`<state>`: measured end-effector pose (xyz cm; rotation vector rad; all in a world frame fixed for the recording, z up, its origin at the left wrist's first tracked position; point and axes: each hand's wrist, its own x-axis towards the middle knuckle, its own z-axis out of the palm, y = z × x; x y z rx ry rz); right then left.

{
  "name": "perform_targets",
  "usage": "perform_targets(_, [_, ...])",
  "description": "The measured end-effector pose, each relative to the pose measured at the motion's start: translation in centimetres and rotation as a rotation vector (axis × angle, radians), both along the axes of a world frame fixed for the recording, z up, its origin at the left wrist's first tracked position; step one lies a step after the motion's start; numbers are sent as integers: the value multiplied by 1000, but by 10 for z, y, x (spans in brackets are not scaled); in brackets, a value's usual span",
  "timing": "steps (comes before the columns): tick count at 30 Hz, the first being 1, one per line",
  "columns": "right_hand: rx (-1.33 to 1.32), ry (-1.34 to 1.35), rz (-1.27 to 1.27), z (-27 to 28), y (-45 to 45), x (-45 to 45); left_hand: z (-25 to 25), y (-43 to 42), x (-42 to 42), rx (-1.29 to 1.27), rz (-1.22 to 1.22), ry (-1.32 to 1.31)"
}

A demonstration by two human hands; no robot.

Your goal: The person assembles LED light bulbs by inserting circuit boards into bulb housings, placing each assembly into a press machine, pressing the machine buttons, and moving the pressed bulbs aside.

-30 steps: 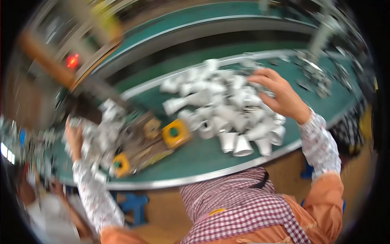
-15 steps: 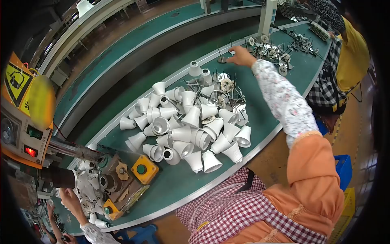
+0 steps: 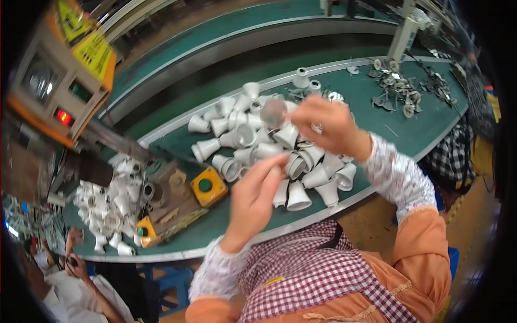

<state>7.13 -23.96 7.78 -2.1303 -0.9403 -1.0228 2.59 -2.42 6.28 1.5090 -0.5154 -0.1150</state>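
My right hand (image 3: 331,126) is closed, pinching a small round disc (image 3: 273,113) at its fingertips. The disc is smeared by motion and hangs above a pile of white cup-shaped plastic housings (image 3: 288,135). Lower and to the left, my left hand (image 3: 253,202) has its fingers stretched forward over the near side of the pile, thumb alongside. Nothing shows between those fingers. Many housings lie on their sides, and some of the pile is hidden behind both hands.
A press with a lit red switch (image 3: 63,117) stands at left. Its base has a green button on a yellow box (image 3: 210,186). More white parts (image 3: 110,204) lie beyond it. Discs with wires (image 3: 396,86) lie at the far right. A co-worker's arm (image 3: 81,269) shows lower left.
My right hand has come back from the far right with the disc. My left hand has moved from beside the press to the pile. The view has shifted left.
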Motion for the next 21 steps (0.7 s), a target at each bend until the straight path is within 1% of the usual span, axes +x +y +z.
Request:
perform_targets(1, [-37,14,87,-4,14,-18,-10,-14,1,-288,-84,309])
perform_targets(2, [-19,-63,147,-12,26,-28,-11,-18,-1,-443,-125,397])
perform_targets(4, [-15,-153,105,-29,41,-39,-13,-22,-2,-757,-232,564])
perform_targets(5, [-30,-198,75,-34,45,-43,-20,-20,-1,-750,-224,532])
perform_targets(7, [-120,-149,130,-37,46,-55,-31,-12,0,-741,-202,471])
perform_targets(8, [-131,-144,215,-39,45,-56,-31,-9,0,-684,-82,404])
perform_targets(9, [-33,-34,237,-34,42,-62,-36,-6,1,-626,25,312])
perform_targets(10, [62,75,259,-22,38,-73,-38,0,1,-520,57,280])
perform_targets(11, [225,176,331,1,34,-90,-40,7,0,-415,92,254])
perform_targets(12, [392,286,402,22,30,-112,-43,12,-1,-409,84,220])
perform_targets(14, [623,-114,723,38,15,-158,-51,17,-5,-407,67,158])
perform_targets(16, [815,-550,997,54,-1,-200,-60,21,-10,-382,102,175])
perform_targets(18, [736,-661,1064,58,-2,-205,-63,20,-17,-344,128,154])
perform_targets(20, [467,-427,930,61,28,-178,-73,23,-20,-306,130,155])
perform_targets(21, [517,-270,1031,64,23,-183,-75,26,-21,-277,142,155])
